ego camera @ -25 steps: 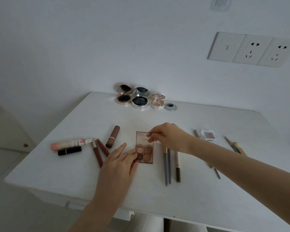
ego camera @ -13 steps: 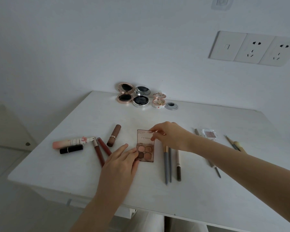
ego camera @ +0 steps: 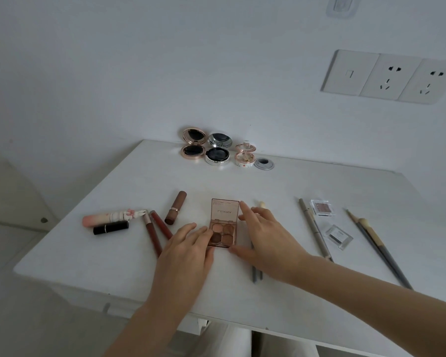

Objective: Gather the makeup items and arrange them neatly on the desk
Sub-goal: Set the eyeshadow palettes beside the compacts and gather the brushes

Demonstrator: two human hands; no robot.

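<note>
Left on the worktop (ego camera: 129, 181) we are counting five lip tubes (ego camera: 175, 207); at the back, three open compacts (ego camera: 218, 153); centre, one palette (ego camera: 224, 222), our left hand (ego camera: 184, 251) and right hand (ego camera: 268, 240), fingers straight, touching its sides; right, two clear cases (ego camera: 322, 207).

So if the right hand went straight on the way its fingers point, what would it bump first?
Most likely the eyeshadow palette. The right hand points away and leftward, and its index fingertip sits right by the far corner of the open lid. Whether it already touches is hard to tell.
</note>
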